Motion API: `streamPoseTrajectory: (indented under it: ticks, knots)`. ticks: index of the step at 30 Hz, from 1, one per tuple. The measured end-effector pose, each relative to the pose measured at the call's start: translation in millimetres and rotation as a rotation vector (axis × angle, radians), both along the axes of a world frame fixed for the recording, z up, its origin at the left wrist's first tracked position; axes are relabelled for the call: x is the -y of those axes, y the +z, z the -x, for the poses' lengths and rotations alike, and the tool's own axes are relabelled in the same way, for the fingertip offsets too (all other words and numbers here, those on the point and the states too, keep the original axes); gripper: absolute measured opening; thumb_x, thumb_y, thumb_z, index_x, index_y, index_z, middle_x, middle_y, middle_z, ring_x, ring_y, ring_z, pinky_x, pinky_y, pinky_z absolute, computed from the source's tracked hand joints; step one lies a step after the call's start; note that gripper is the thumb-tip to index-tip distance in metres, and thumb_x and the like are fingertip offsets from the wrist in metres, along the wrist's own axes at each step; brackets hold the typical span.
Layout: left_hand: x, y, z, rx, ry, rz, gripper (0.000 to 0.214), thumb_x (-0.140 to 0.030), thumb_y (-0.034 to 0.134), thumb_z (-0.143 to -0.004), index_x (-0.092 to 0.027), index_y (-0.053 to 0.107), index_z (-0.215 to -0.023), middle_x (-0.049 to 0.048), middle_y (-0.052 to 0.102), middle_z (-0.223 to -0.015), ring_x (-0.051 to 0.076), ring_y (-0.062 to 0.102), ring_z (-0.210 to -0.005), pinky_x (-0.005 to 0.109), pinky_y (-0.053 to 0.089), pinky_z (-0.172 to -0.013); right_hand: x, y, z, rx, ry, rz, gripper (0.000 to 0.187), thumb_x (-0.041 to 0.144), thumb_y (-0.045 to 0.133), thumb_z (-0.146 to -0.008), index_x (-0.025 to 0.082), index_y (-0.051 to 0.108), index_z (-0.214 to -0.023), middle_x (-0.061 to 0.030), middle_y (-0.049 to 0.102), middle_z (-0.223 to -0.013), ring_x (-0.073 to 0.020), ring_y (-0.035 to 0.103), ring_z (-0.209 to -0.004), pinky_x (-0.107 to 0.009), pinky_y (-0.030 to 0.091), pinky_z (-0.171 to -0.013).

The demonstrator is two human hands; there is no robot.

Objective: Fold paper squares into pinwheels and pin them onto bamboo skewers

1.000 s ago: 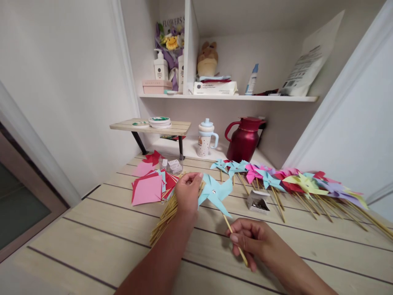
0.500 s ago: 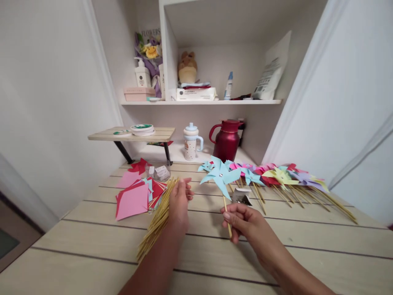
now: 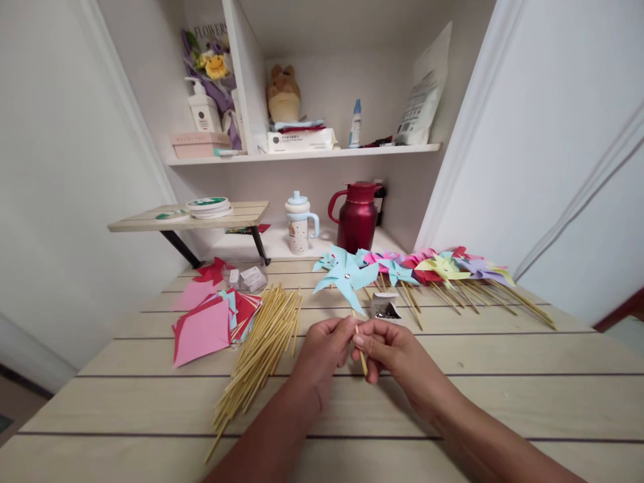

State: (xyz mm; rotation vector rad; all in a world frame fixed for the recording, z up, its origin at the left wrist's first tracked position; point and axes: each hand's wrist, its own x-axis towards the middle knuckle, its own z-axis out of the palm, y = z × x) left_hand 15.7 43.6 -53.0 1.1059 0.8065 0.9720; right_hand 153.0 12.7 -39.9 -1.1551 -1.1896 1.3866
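A light blue paper pinwheel (image 3: 347,276) on a thin wooden stick stands upright in front of me, a silver pin at its centre. My right hand (image 3: 395,347) pinches the stick below the blades, and its lower end pokes out under the fingers. Against the same stick, just under the blades, my left hand (image 3: 326,345) is closed with thumb and fingertips. Left of that hand lies a loose pile of wooden sticks (image 3: 256,355). Behind my right hand sits a small open box (image 3: 386,308) of dark metal pieces.
Several finished pinwheels (image 3: 445,268) lie along the back right. Paper squares (image 3: 202,332) and a clear box (image 3: 251,278) are at the left. A blue-lidded cup (image 3: 300,228), a red jug (image 3: 357,218) and a small raised wooden stand (image 3: 246,213) stand at the back.
My left hand has left the stick pile and moved right to the pinwheel's stick. Some sticks in the pile have spread out. The whole view has shifted slightly.
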Motion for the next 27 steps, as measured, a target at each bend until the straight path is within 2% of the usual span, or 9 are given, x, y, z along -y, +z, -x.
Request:
streamPoseTrajectory:
  ticks: [3, 6, 10, 12, 15, 17, 22, 27]
  knots:
    - [1, 1.1, 0, 0.028, -0.01, 0.043, 0.045, -0.059, 0.072, -0.074, -0.015, 0.073, -0.081, -0.0012, 0.052, -0.058, 0.008, 0.035, -0.05, 0.024, 0.02, -0.049, 1, 0.2, 1, -0.012, 0.007, -0.007, 0.043, 0.057, 0.076, -0.069, 0.016, 0.062, -0.074, -0.0013, 0.07, -0.069, -0.0078, 0.053, -0.042, -0.025, 0.039, -0.048]
    - [4, 2.0, -2, 0.058, 0.039, 0.096, 0.04, -0.05, 0.078, -0.071, -0.014, 0.075, -0.087, 0.0015, 0.059, -0.065, 0.008, 0.042, -0.053, 0.022, 0.028, -0.051, 1, 0.0, -1, -0.002, 0.007, 0.004, 0.043, 0.056, 0.077, -0.068, 0.016, 0.063, -0.074, -0.001, 0.069, -0.068, -0.008, 0.053, -0.041, -0.025, 0.038, -0.048]
    - [7, 7.6, -3, 0.098, 0.088, 0.158, 0.037, -0.045, 0.083, -0.066, -0.014, 0.075, -0.085, 0.004, 0.065, -0.072, 0.009, 0.049, -0.056, 0.023, 0.036, -0.054, 2, -0.5, -2, 0.027, 0.034, 0.014, 0.043, 0.057, 0.074, -0.072, 0.016, 0.063, -0.072, -0.0022, 0.071, -0.073, -0.0071, 0.053, -0.042, -0.025, 0.039, -0.049]
    - [8, 11.4, -2, 0.129, 0.083, 0.183, 0.036, -0.043, 0.085, -0.064, -0.013, 0.074, -0.081, 0.0005, 0.06, -0.063, 0.007, 0.044, -0.05, 0.023, 0.035, -0.052, 3, -1.4, -2, 0.033, 0.059, 0.028, 0.044, 0.058, 0.069, -0.077, 0.015, 0.064, -0.073, -0.0028, 0.071, -0.075, -0.0068, 0.054, -0.043, -0.025, 0.041, -0.05]
    - [6, 15.0, 2, 0.159, 0.096, 0.219, 0.036, -0.042, 0.086, -0.063, -0.012, 0.074, -0.078, -0.0079, 0.04, -0.046, 0.004, 0.028, -0.042, 0.021, 0.025, -0.045, 3, -3.7, 0, 0.018, 0.067, 0.063, 0.047, 0.062, 0.063, -0.08, 0.015, 0.066, -0.08, -0.0034, 0.072, -0.077, -0.0074, 0.055, -0.042, -0.025, 0.044, -0.05]
    - [4, 15.2, 5, 0.162, 0.125, 0.22, 0.036, -0.041, 0.086, -0.063, -0.011, 0.074, -0.08, -0.0105, 0.031, -0.044, 0.003, 0.021, -0.042, 0.021, 0.018, -0.044, 3, -5.1, 0, 0.005, 0.051, 0.08, 0.047, 0.062, 0.063, -0.08, 0.016, 0.066, -0.084, -0.004, 0.073, -0.08, -0.0079, 0.056, -0.042, -0.025, 0.045, -0.05]
    - [-1, 10.5, 8, 0.148, 0.148, 0.196, 0.039, -0.042, 0.085, -0.064, -0.01, 0.073, -0.082, -0.0105, 0.032, -0.045, 0.003, 0.021, -0.043, 0.021, 0.015, -0.044, 3, -5.1, 0, 0.006, 0.025, 0.071, 0.047, 0.062, 0.066, -0.078, 0.016, 0.066, -0.086, -0.0047, 0.073, -0.084, -0.0086, 0.059, -0.046, -0.026, 0.047, -0.054]
    - [-8, 3.0, 12, 0.173, 0.173, 0.24, 0.04, -0.041, 0.086, -0.063, -0.01, 0.071, -0.084, -0.0117, 0.03, -0.046, 0.002, 0.02, -0.042, 0.02, 0.014, -0.043, 4, -3.0, 0, -0.002, 0.034, 0.075, 0.048, 0.062, 0.068, -0.077, 0.016, 0.067, -0.092, -0.004, 0.073, -0.084, -0.009, 0.059, -0.047, -0.027, 0.048, -0.055]
